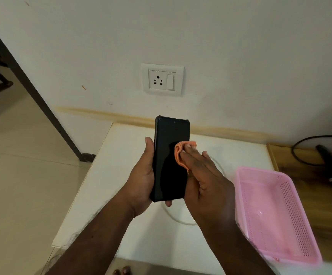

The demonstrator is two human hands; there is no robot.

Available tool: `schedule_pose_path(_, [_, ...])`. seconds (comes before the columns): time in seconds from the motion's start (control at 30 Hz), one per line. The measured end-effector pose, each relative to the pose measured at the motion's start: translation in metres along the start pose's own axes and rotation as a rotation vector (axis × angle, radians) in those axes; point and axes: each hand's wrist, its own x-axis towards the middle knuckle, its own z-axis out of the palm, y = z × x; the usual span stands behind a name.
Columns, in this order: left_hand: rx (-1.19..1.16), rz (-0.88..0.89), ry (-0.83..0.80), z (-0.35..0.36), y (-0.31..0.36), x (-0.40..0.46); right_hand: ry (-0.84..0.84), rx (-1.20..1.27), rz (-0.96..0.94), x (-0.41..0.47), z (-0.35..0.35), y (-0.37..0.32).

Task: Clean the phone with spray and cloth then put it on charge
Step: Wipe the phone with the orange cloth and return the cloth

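Note:
A black phone (169, 155) in a dark case stands upright above the white table (105, 187), screen dark and facing me. My left hand (141, 179) grips it from the left side and underneath. My right hand (204, 175) holds a small orange cloth (181, 151) under its fingertips and presses it against the right part of the screen. No spray bottle is in view.
A white wall socket with a switch (162, 79) sits on the wall above the table. A pink perforated plastic basket (276, 213) lies at the right. A white cable loop (181, 220) lies on the table under my hands. Black cables (308, 149) rest on a wooden surface far right.

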Motion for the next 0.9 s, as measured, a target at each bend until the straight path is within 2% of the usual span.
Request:
schedule_pose_path(0.2, [0.105,-0.111,-0.097,0.006,0.002,-0.005,0.092,0.014,0.039,0.005,-0.007,0.004])
schedule_pose_path(0.37, [0.194,-0.137,-0.204,0.007,0.004,-0.007,0.176,0.034,0.059,0.009,-0.011,0.004])
schedule_pose_path(0.67, [0.378,-0.184,-0.116,0.013,0.000,-0.009,0.151,0.052,0.056,0.004,-0.007,0.004])
schedule_pose_path(0.9, [0.434,-0.127,-0.072,0.017,0.001,-0.010,0.089,0.063,-0.020,0.005,-0.007,-0.003])
